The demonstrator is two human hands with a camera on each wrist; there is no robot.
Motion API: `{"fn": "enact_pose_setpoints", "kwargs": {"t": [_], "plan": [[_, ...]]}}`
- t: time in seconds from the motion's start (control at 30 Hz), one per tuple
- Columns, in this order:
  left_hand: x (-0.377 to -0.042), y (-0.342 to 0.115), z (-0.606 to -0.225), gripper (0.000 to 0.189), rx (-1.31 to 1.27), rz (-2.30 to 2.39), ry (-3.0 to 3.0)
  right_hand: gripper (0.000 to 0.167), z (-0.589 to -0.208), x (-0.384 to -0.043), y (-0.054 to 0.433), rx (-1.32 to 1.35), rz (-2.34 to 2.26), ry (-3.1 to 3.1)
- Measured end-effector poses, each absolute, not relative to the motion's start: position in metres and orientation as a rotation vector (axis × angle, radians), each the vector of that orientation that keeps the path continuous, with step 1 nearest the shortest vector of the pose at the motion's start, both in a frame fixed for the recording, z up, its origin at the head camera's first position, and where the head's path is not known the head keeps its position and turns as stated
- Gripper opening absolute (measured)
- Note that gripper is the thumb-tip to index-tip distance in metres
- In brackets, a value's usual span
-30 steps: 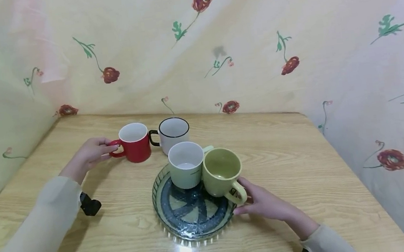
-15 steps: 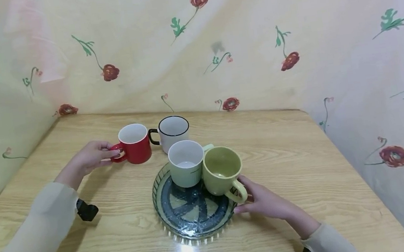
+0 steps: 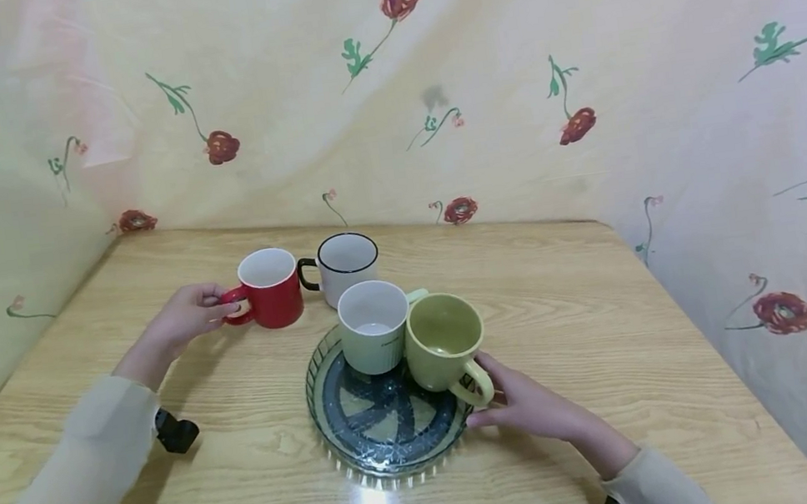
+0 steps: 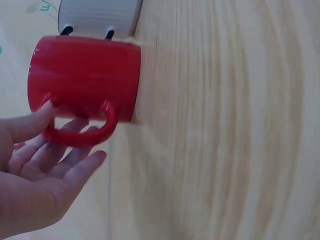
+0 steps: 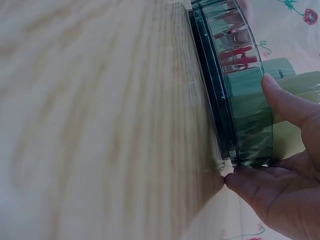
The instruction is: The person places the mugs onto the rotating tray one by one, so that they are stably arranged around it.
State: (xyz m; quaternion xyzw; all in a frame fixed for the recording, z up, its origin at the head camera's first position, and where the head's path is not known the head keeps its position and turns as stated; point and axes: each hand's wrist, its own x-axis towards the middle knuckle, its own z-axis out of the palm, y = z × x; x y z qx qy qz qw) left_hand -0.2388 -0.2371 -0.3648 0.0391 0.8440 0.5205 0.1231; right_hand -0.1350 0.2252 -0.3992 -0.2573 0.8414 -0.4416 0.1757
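Observation:
My left hand (image 3: 188, 316) pinches the handle of a red mug (image 3: 275, 303); in the left wrist view, the thumb lies on the handle and the fingers pass behind it. The mug stands upright on the table. At the side of a round greenish glass tray (image 3: 390, 447), my right hand (image 3: 523, 401) touches the wall with spread thumb and fingers. The right wrist view has the thumb (image 5: 275, 92) against the rim. On the tray are a pale green-white mug (image 3: 372, 348) and a yellow-green mug (image 3: 436, 366). The yellow-green mug's handle partly hides the right fingers.
A white mug with a black rim and black handle (image 3: 350, 279) stands behind the tray, close to the red mug's right side. The wooden table (image 3: 609, 327) ends against a flowered cloth wall (image 3: 278, 91) at the back, with cloth at both sides too.
My left hand has come down slightly on the red mug's handle, with the left forearm a little lower. The right hand, the tray and the other mugs have hardly moved.

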Motion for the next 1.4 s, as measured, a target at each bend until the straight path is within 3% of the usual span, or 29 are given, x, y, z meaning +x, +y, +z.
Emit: {"fn": "enact_pose_setpoints", "kwargs": {"t": [0.3, 0.87, 1.4], "plan": [[-0.241, -0.233, -0.364, 0.038, 0.014, 1.708, 2.481, 0.096, -0.391, -0.136, 0.225, -0.703, -1.277, 2.343], [-0.236, -0.216, -0.354, 0.027, -0.002, 1.492, 2.891, 0.102, -0.387, -0.14, 0.224, -0.658, -1.321, 2.277], [-0.202, -0.208, -0.334, 0.035, -0.011, 1.628, 2.81, 0.103, -0.388, -0.136, 0.223, -0.673, -1.304, 2.303]]}}
